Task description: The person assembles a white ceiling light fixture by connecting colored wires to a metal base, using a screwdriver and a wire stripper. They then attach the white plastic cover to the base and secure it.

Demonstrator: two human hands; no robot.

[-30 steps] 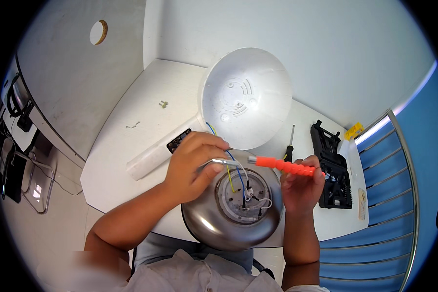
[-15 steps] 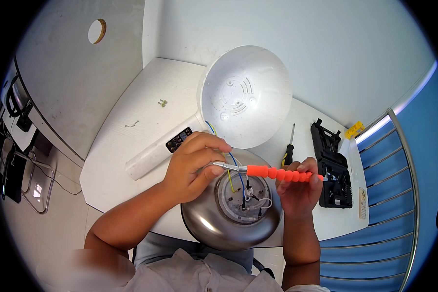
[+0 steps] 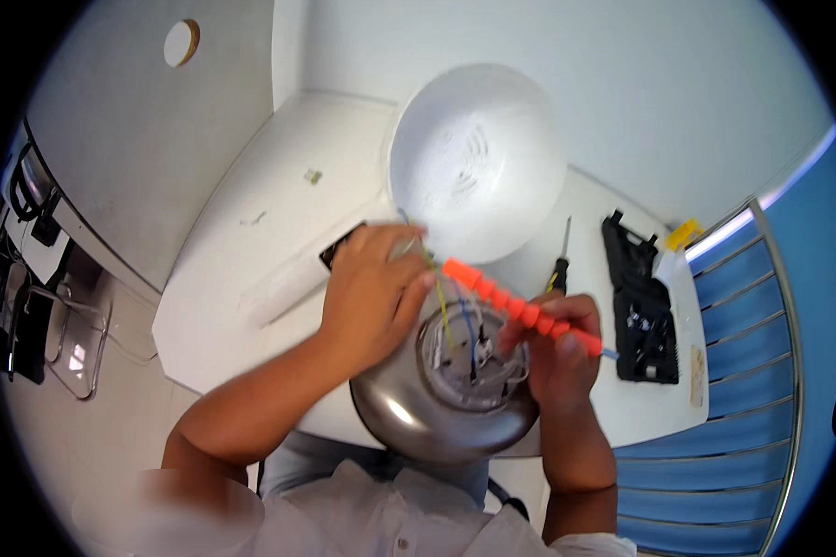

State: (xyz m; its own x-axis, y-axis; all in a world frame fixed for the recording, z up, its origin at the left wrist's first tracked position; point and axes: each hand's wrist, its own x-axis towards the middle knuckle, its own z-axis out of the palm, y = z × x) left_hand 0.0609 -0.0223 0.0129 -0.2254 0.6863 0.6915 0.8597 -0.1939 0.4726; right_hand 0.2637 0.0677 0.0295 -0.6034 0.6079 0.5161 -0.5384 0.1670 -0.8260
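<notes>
My right hand (image 3: 562, 348) is closed round an orange ribbed flexible shaft (image 3: 502, 299), which slants up to the left with a thin bluish metal tip at its lower right end. My left hand (image 3: 376, 292) is closed, with a small shiny metal piece (image 3: 404, 248) partly showing between blurred fingers; it is apart from the shaft. Below both hands sits a rounded metal appliance body (image 3: 427, 432), its open underside (image 3: 455, 371) facing up. Yellow, blue and white wires run from it toward a white bowl-shaped housing (image 3: 478, 167), passing close to my left fingers.
A white arm with a dark button panel (image 3: 339, 246) joins the housing. On the right lie a screwdriver (image 3: 559, 269), an opened black tool case (image 3: 643, 325) and a yellow object (image 3: 685, 232). Small screws (image 3: 313, 176) rest on the white table (image 3: 223, 306). A metal railing (image 3: 794, 371) stands at the right.
The orange shaft has come apart from the metal piece at my left fingers and now tilts up to the left. My left hand has turned, fingers up near the wires.
</notes>
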